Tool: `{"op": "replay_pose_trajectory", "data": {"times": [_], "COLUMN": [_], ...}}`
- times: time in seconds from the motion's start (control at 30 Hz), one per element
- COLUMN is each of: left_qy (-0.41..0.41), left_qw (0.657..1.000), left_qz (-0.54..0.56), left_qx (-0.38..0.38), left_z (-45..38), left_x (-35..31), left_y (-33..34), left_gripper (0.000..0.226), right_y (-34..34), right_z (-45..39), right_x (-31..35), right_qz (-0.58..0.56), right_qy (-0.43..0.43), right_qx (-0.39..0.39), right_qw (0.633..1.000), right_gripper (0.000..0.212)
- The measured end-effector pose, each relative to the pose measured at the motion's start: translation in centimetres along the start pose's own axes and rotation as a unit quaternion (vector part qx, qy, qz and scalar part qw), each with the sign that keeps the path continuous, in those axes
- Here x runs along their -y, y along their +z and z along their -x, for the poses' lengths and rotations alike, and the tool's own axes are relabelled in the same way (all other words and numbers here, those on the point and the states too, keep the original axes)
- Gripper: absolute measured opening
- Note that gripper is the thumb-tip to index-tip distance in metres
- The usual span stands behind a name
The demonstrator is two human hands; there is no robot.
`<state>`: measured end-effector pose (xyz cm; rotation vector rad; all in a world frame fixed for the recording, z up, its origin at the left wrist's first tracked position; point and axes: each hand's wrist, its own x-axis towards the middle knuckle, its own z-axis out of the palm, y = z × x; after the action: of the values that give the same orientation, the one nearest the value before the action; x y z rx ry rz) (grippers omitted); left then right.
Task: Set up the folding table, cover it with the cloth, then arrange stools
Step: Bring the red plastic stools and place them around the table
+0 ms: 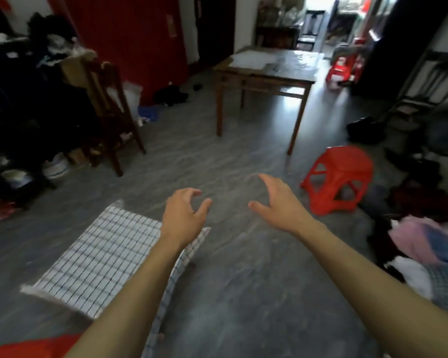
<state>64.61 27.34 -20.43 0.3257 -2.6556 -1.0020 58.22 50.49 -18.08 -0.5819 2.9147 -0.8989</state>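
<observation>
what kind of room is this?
Likely a cluttered living room in a home: a wooden table and chair, clothes piled along the walls, a red plastic stool and a checked cloth-covered low table on the floor.

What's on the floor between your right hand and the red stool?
Nothing: the head view shows only bare grey floor between the right hand and the red stool.

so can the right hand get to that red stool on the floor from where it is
Probably yes. The right hand is open, holds nothing, and only bare floor lies between it and the red stool off to its right, though it is not touching yet.
</observation>
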Motion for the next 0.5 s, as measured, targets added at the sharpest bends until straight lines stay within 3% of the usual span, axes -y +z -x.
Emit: {"op": "replay_pose_trajectory", "data": {"times": [0.33,0.5], "left_qy": [0.168,0.188], "left_qw": [0.977,0.962], "left_qz": [0.064,0.127], "left_qx": [0.114,0.150], "left_z": [-9.7,-15.3], "left_x": [-12.1,-15.1], "left_y": [15.1,20.8], "left_gripper": [0.036,0.042], "right_y": [-8.3,-10.8], "right_z": [0.9,-2.8], "right_x": [-14.7,-19.3], "right_qz": [0.042,0.060], "right_qy": [0.171,0.232], "right_qx": [-0.100,-0.120], "right_qw": [0.979,0.963], "right_gripper": [0.076,0.074]}}
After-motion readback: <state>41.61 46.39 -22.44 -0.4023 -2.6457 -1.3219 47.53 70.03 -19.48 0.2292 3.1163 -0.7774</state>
